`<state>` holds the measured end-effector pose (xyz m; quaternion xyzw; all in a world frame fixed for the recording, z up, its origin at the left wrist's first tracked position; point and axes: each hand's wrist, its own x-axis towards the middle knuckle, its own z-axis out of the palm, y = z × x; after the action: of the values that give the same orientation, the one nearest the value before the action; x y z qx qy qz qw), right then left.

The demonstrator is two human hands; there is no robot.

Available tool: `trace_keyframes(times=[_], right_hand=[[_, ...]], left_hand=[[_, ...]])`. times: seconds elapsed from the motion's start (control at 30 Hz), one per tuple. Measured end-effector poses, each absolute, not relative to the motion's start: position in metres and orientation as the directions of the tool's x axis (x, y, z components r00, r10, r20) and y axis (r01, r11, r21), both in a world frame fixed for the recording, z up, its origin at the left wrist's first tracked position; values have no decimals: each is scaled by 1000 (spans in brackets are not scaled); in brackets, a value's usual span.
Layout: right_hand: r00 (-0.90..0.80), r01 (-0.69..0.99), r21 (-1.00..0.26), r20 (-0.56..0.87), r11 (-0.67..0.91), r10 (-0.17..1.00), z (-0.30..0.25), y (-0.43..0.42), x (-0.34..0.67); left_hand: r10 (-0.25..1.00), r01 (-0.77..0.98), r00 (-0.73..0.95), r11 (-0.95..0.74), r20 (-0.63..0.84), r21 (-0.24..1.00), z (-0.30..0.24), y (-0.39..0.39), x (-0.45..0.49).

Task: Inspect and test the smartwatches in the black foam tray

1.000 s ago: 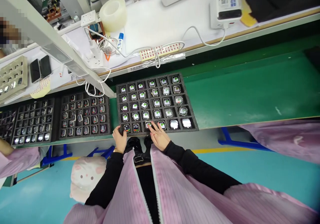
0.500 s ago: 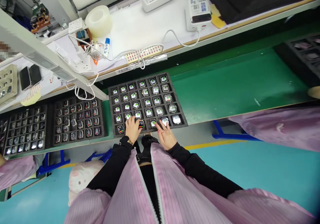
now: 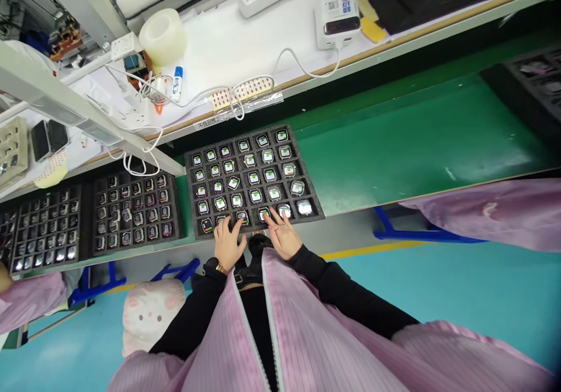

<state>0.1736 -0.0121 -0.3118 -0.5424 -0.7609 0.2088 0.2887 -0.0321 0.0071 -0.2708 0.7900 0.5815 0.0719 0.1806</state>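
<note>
A black foam tray (image 3: 190, 196) with a grid of pockets lies on the green belt in front of me, each pocket holding a small watch body (image 3: 254, 177) with a lit screen. My left hand (image 3: 228, 244) rests at the tray's near edge, fingers spread over the front row and touching the watches there. My right hand (image 3: 283, 233) lies just to its right, fingers stretched out onto the front-row watches near the middle. Neither hand holds anything.
Two more black trays (image 3: 135, 211) of watch bodies sit to the left on the belt. A white bench behind carries a tape roll (image 3: 160, 31), power strips, cables and a charger box (image 3: 337, 12). Another person's pink sleeve (image 3: 491, 211) reaches in at the right; another tray (image 3: 532, 85) lies far right.
My left hand drew back from the second row to the tray's front edge and spread its fingers. My right hand shifted slightly left along the front row. The view moved a little.
</note>
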Motion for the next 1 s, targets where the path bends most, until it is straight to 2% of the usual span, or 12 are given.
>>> trace_keyframes(times=[0.17,0.43,1.0], right_hand=[[-278,689,-638,205,343,939,-310,-11,170],[-270,685,-643,213,343,939,-311,-11,171],[-223,695,-652,206,303,953,-314,-12,178]], left_hand=[[932,900,345,-294,-114,322,-276,-3,-35],[952,903,287,-234,-102,361,-283,-7,-37],[957,927,269,-227,-106,299,-280,-9,-35]])
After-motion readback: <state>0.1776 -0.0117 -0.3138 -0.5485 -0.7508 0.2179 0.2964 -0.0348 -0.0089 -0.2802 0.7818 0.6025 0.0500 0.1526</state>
